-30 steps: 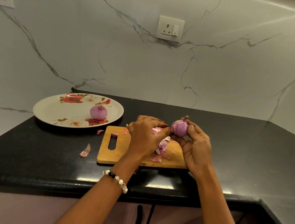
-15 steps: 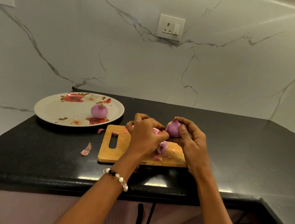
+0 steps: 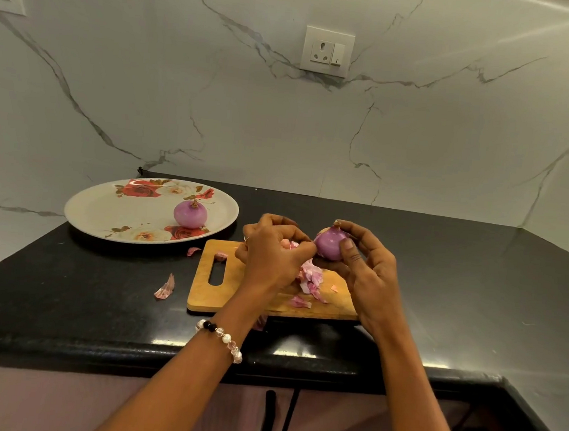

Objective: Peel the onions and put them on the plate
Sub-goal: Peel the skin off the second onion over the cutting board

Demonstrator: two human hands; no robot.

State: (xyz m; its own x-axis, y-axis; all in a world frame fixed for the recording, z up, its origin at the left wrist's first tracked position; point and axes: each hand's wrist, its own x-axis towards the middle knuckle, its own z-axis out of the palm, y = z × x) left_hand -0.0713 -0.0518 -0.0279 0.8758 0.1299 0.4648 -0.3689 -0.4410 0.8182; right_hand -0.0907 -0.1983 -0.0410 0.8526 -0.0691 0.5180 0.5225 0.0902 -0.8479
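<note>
A white marble-veined wall (image 3: 284, 119) fills the upper half of the frame, with a white socket plate (image 3: 327, 51) at upper centre and another plate cut off by the left edge. Below it a glossy black stone counter (image 3: 62, 299) spans the lower middle; its front edge hides most of the pale cupboard fronts beneath.

At centre left sits a large oval white plate with red rose prints (image 3: 104, 210). One peeled purple onion (image 3: 190, 214) rests on the right part of the plate, stem stub upward.

Just right of the plate lies a rectangular wooden chopping board with a slot handle (image 3: 207, 294); the two hands cover much of its middle and far edge. A heap of pink onion skins (image 3: 310, 279) lies on the board, partly hidden behind the left hand. One loose pink skin scrap (image 3: 165, 287) lies on the counter left of the board.

The right hand (image 3: 367, 274) holds a second purple onion (image 3: 330, 245) above the board, fingers curled round it with the thumb across its front. The left hand (image 3: 272, 255), wearing a beaded bracelet (image 3: 220, 338) at the wrist, has its fingers curled and bunched; its fingertips meet the onion's left side, but its own knuckles hide whether they pinch any skin.
</note>
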